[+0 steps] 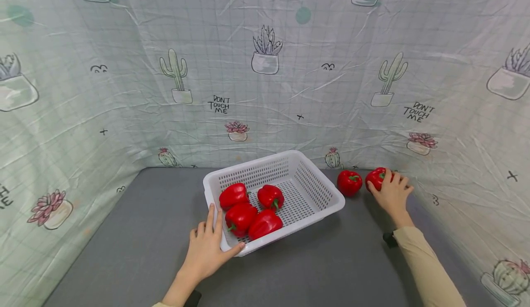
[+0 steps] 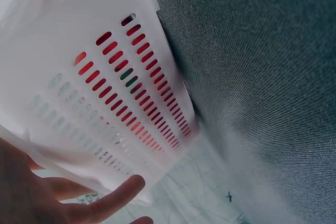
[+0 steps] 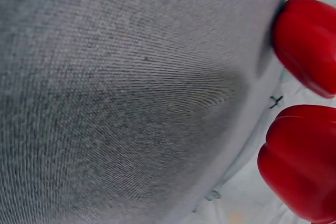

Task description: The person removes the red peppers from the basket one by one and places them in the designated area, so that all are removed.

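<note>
My left hand (image 1: 204,248) rests at the near left corner of a white plastic basket (image 1: 306,223), fingers spread along its left rim and thumb at the front rim. In the left wrist view, the fingers (image 2: 118,199) lie along the rim, beside the slotted wall (image 2: 58,30). Several red bell peppers (image 1: 265,224) lie in the left half of the basket. To the right of it, my right hand (image 1: 392,195) grips another red bell pepper (image 1: 374,176) from above. A loose red bell pepper (image 1: 349,183) sits on the table between that hand and the basket.
The grey table (image 1: 323,265) ends at a hanging cloth (image 1: 281,127) with printed cacti, which also runs down both sides. In the right wrist view, the loose pepper (image 3: 310,43) is close to the cloth (image 3: 231,198).
</note>
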